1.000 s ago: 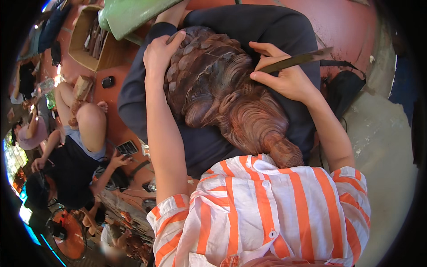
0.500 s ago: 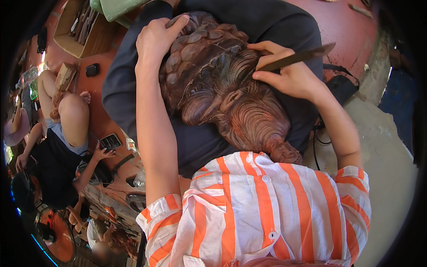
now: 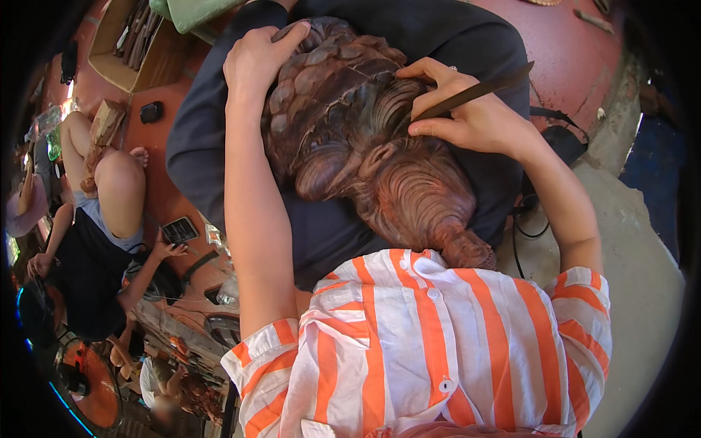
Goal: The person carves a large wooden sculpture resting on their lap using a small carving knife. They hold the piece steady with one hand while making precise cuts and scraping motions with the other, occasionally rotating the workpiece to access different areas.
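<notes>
A dark reddish-brown wood carving [image 3: 409,182] lies across my lap, covered with scale-like bumps and fine curved grooves. My left hand [image 3: 255,58] is wrapped over its far left edge, thumb on top and the other fingers partly hidden. In my right hand [image 3: 467,109] is a dark, flat carving tool [image 3: 485,89] with a slanted end pointing up to the right. The thumb and fingers pinch it, and its lower end reaches the grooved wood. My index finger stretches over to rest on the carving.
A cardboard box [image 3: 109,69] with several slim tools stands at the far left, near a small black case [image 3: 151,112]. On the left a seated person holds a phone [image 3: 179,231]. A black cable [image 3: 517,244] hangs at the right. Red tiles [image 3: 164,164] cover the floor.
My right hand and the carving tool have shifted slightly left across the grooves, the tool's free end dropping a little. My left hand stays in place on the carving.
</notes>
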Demonstrator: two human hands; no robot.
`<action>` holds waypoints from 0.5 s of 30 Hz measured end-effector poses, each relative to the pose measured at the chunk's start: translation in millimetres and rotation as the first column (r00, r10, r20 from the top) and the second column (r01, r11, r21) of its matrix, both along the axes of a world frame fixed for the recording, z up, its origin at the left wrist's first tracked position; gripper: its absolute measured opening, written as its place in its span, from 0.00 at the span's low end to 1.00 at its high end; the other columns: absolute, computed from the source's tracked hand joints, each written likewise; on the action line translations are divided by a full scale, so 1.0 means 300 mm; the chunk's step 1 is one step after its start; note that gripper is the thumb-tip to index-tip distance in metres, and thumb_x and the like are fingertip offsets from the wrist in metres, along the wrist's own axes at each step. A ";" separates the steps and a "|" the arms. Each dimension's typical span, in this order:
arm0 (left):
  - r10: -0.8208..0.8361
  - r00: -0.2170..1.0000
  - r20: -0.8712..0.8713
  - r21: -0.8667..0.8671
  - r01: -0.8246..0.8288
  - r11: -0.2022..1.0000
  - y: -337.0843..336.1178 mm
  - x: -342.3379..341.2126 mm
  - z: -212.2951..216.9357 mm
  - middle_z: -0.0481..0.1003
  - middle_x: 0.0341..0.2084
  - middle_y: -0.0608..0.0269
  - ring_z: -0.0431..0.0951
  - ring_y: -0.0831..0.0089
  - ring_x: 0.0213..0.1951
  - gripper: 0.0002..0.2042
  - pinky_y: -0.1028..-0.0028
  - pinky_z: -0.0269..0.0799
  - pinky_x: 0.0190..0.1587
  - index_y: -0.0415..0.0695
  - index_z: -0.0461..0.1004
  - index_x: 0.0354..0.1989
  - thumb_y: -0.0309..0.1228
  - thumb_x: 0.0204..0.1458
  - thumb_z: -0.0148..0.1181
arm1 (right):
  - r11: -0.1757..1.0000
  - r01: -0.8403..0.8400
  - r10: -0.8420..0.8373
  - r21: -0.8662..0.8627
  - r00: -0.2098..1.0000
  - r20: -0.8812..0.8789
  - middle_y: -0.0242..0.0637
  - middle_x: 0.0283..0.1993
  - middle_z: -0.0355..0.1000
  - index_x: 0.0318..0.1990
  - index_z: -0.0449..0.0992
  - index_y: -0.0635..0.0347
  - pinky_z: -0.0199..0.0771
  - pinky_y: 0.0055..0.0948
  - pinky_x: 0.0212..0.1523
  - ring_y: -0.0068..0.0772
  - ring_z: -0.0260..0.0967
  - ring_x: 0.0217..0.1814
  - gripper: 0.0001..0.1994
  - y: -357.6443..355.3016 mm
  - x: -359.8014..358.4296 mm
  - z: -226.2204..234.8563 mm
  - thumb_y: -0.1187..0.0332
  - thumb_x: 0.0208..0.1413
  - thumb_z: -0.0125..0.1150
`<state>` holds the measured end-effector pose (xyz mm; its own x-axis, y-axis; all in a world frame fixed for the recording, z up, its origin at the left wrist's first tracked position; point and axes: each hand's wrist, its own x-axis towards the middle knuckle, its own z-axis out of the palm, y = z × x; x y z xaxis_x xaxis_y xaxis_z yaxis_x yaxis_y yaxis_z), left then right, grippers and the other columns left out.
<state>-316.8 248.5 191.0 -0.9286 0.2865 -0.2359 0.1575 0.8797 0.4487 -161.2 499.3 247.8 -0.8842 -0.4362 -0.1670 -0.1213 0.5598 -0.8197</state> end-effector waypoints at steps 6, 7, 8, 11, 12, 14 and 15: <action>0.021 0.997 -0.074 0.027 -0.019 0.999 0.009 0.005 -0.014 0.74 0.18 0.54 0.77 0.58 0.29 0.31 0.66 0.69 0.38 0.43 0.79 0.27 0.65 0.44 0.54 | 0.998 -0.030 0.036 -0.049 0.993 0.116 0.50 0.55 0.68 0.28 0.77 0.65 0.65 0.38 0.54 0.47 0.66 0.56 0.09 0.037 -0.058 0.000 0.68 0.48 0.66; 0.018 0.999 -0.037 0.025 -0.017 1.000 0.010 0.005 -0.012 0.75 0.18 0.54 0.77 0.57 0.29 0.31 0.66 0.69 0.38 0.43 0.79 0.27 0.65 0.44 0.54 | 0.998 -0.051 0.054 -0.036 0.995 0.085 0.50 0.56 0.68 0.29 0.78 0.65 0.64 0.38 0.55 0.48 0.66 0.56 0.09 0.024 -0.055 0.010 0.67 0.48 0.67; 0.014 1.000 -0.001 0.023 -0.014 1.000 0.011 0.002 -0.007 0.75 0.19 0.54 0.77 0.57 0.30 0.31 0.66 0.70 0.38 0.43 0.79 0.27 0.65 0.44 0.54 | 0.997 -0.072 0.073 -0.022 0.996 0.053 0.50 0.56 0.67 0.29 0.78 0.64 0.63 0.39 0.56 0.49 0.65 0.57 0.09 0.011 -0.048 0.018 0.67 0.48 0.67; -0.004 1.000 0.015 0.009 0.004 1.000 0.025 0.001 0.017 0.77 0.19 0.56 0.79 0.57 0.30 0.30 0.64 0.72 0.38 0.44 0.80 0.25 0.64 0.44 0.54 | 0.993 -0.090 0.100 0.078 0.985 -0.139 0.49 0.54 0.67 0.32 0.78 0.60 0.69 0.38 0.50 0.49 0.69 0.50 0.10 -0.008 -0.022 0.002 0.64 0.49 0.66; -0.009 1.000 0.005 0.001 0.009 1.000 0.025 0.003 0.019 0.77 0.19 0.57 0.80 0.56 0.31 0.30 0.63 0.73 0.38 0.45 0.80 0.23 0.64 0.43 0.53 | 0.993 -0.094 0.106 0.076 0.980 -0.167 0.48 0.54 0.67 0.32 0.78 0.60 0.69 0.38 0.49 0.48 0.69 0.50 0.09 -0.007 -0.020 -0.003 0.64 0.49 0.66; -0.012 1.000 -0.019 0.001 0.012 1.000 0.020 -0.004 0.004 0.77 0.18 0.57 0.79 0.56 0.30 0.30 0.63 0.73 0.37 0.44 0.80 0.23 0.63 0.43 0.54 | 0.992 -0.102 0.116 0.073 0.968 -0.223 0.47 0.54 0.68 0.32 0.78 0.60 0.70 0.38 0.48 0.47 0.70 0.50 0.09 -0.001 -0.020 -0.011 0.64 0.49 0.66; -0.016 0.999 -0.032 0.001 0.016 1.000 0.021 -0.006 0.000 0.77 0.18 0.57 0.79 0.56 0.30 0.30 0.63 0.73 0.37 0.44 0.80 0.23 0.63 0.43 0.54 | 0.991 -0.119 0.128 0.054 0.973 -0.191 0.46 0.54 0.69 0.32 0.78 0.60 0.70 0.38 0.47 0.47 0.70 0.50 0.09 0.015 -0.029 -0.019 0.64 0.49 0.66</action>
